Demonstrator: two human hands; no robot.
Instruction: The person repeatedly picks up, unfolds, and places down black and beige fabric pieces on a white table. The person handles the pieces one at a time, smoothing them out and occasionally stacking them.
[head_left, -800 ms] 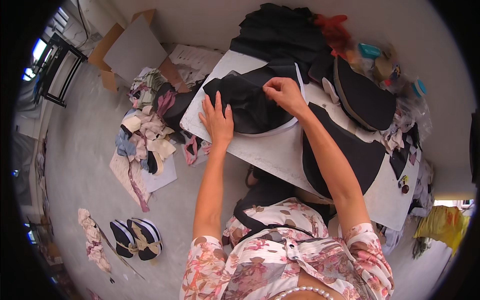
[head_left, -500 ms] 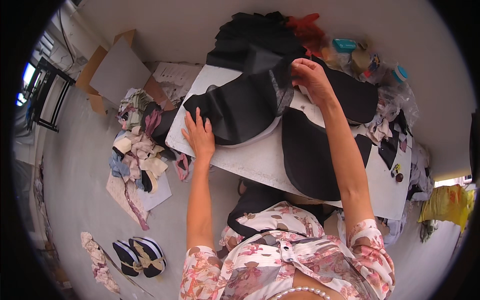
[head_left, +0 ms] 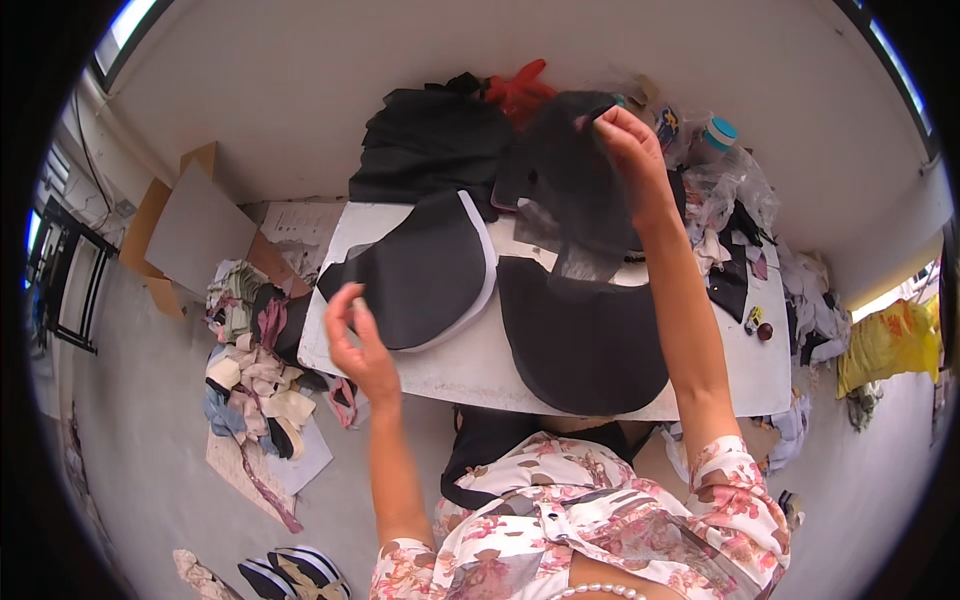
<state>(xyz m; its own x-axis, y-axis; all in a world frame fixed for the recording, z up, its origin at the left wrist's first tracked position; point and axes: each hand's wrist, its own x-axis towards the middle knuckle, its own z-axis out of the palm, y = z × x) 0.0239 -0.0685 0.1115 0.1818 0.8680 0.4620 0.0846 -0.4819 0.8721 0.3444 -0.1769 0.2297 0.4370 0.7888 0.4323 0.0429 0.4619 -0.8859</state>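
Note:
My right hand (head_left: pixel 635 150) pinches a thin, see-through black fabric sheet (head_left: pixel 570 170) by its upper edge and holds it up over the far side of the white table (head_left: pixel 440 375). The sheet hangs in loose folds, its lower part over a curved black piece (head_left: pixel 585 350) near the table's front edge. My left hand (head_left: pixel 365 355) has its fingers apart and nothing in them. It is in front of the left end of another curved black piece (head_left: pixel 425 280), which lies over a white layer showing along its right edge.
A pile of black fabric (head_left: pixel 430 145) and a red plastic bag (head_left: pixel 520 88) lie at the back. Clear plastic bags (head_left: pixel 735 190) and scraps crowd the right end. Cloth scraps (head_left: pixel 265 380) heap on the left floor, near an open cardboard box (head_left: pixel 200 230).
My right hand has lifted the thin black sheet up off the left curved piece, uncovering its white edge. My left hand has come off that piece. The view has shifted.

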